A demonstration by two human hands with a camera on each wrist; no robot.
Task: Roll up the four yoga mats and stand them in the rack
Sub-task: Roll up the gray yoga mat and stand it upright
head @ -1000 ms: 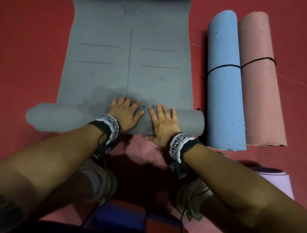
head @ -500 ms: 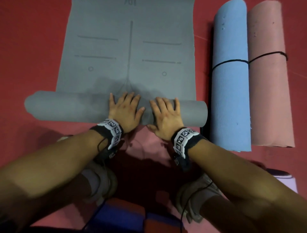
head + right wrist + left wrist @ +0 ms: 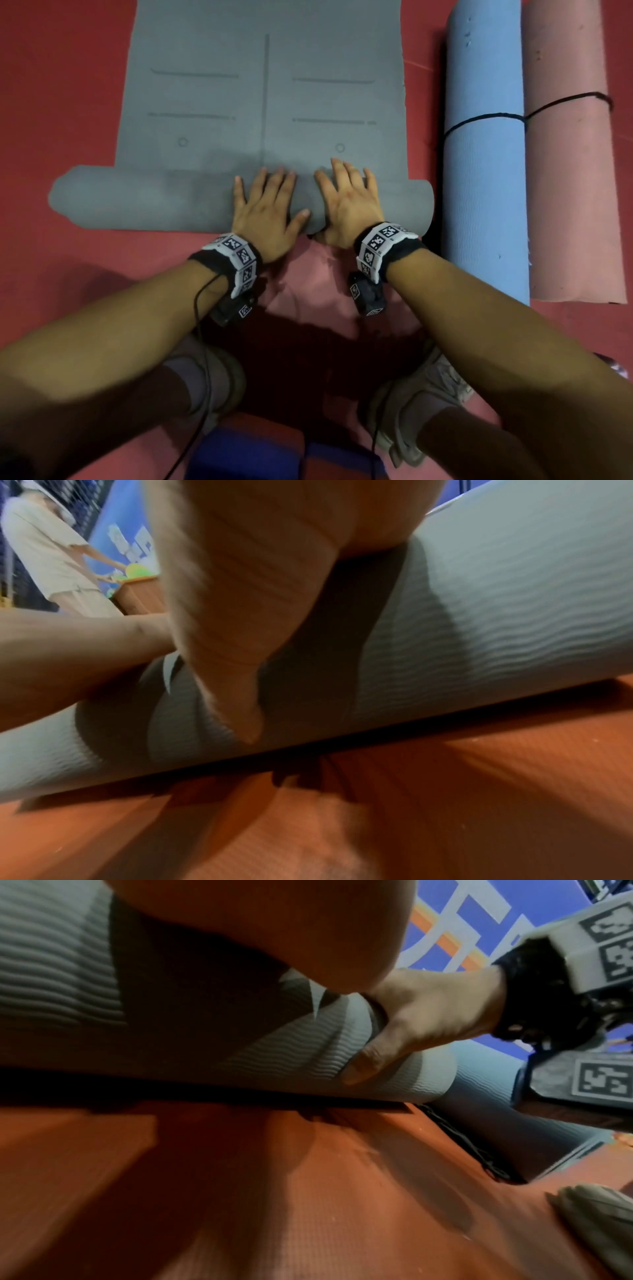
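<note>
**Grey mat rolled further along the red floor**

On the red floor (image 3: 68,102), the half-rolled grey foam yoga mat (image 3: 263,102) is pressed by both hands side by side at the middle of its roll. The left hand (image 3: 265,209) and the right hand (image 3: 346,202) are laid flat, fingers straight and spread — nothing is gripped. The right thumb is seen tucked against the near side of the roll from the left wrist view. Compared with half a second ago, the roll is thicker and less flat mat is left ahead; the printed circles now lie just beyond the fingertips. Just beside the roll's right end, the rolled blue mat (image 3: 486,171) and the rolled pink mat (image 3: 572,188) are lying side by side — a black cord (image 3: 565,99) is tied round them, as before.
</note>
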